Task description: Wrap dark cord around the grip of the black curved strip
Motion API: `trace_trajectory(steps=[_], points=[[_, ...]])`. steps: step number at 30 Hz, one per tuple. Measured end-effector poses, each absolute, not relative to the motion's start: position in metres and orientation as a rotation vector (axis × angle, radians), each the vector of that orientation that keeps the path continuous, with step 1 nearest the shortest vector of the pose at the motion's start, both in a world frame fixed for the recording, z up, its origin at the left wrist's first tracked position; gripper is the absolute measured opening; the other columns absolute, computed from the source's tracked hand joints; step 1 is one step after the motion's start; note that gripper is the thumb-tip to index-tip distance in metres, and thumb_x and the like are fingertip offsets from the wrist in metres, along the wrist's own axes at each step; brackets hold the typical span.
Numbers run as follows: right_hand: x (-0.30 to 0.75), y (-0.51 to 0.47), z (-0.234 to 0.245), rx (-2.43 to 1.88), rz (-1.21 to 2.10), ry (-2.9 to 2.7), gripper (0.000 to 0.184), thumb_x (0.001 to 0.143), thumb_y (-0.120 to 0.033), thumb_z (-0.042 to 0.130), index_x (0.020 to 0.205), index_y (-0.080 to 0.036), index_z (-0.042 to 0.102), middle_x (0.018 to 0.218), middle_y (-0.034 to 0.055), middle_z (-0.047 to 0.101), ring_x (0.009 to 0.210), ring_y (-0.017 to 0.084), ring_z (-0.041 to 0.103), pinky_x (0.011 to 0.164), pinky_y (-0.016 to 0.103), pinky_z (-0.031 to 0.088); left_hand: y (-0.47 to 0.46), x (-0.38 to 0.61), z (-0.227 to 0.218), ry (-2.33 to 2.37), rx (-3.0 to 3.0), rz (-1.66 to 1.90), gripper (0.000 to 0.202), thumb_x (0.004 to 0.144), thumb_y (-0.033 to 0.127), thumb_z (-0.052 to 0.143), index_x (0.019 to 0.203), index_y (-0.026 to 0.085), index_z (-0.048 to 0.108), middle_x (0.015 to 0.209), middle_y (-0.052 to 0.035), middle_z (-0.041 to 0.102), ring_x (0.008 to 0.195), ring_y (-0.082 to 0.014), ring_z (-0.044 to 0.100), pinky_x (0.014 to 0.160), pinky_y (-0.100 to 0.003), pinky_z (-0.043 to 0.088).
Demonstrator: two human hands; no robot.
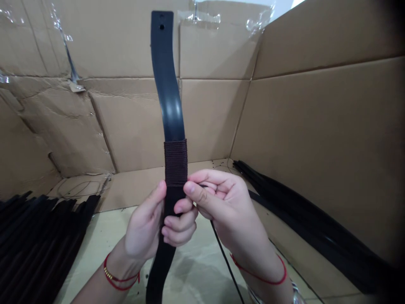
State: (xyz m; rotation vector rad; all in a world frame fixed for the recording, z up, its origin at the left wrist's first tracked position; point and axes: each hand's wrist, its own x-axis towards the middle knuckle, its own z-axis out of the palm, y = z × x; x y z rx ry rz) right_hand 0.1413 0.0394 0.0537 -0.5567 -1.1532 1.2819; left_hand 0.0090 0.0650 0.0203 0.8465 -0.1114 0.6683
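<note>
A smooth, glossy black plastic strip point(167, 97) wears a matt brown cord wrapping point(176, 162); cardboard walls point(316, 126) look dull.

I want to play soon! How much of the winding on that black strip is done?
Done: a band of brown thread wraps the black strip. In hand: the left hand holds the strip under the band, and the right hand pinches the thread at its lower edge. Left: hard to tell; the strip above the band is bare.
</note>
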Motion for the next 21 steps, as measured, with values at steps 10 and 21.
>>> trace_trajectory(steps=[10, 21], points=[[0.132, 0.037, 0.047, -0.629, 1.116, -1.060, 0.016, 0.075, -0.021, 0.077, 0.077, -0.015, 0.062, 0.053, -0.0012, 0.067, 0.048, 0.012, 0.068, 0.042, 0.010, 0.052, 0.070, 0.010, 0.018, -0.095, 0.916, 0.609, 0.047, 0.093, 0.058, 0.044, 0.075, 0.015, 0.043, 0.057, 0.0088, 0.020, 0.042, -0.0034, 0.010, 0.038, -0.015, 0.010], [0.135, 0.035, 0.054, -0.669, 1.035, -1.255, 0.007, 0.078, -0.019, 0.076, 0.082, -0.016, 0.071, 0.063, 0.0018, 0.073, 0.057, 0.013, 0.072, 0.054, 0.015, 0.060, 0.063, 0.004, 0.029, -0.079, 0.937, 0.663, 0.041, 0.091, 0.054, 0.043, 0.075, 0.017, 0.040, 0.057, 0.0082, 0.020, 0.043, -0.0041, 0.011, 0.039, -0.016, 0.010]])
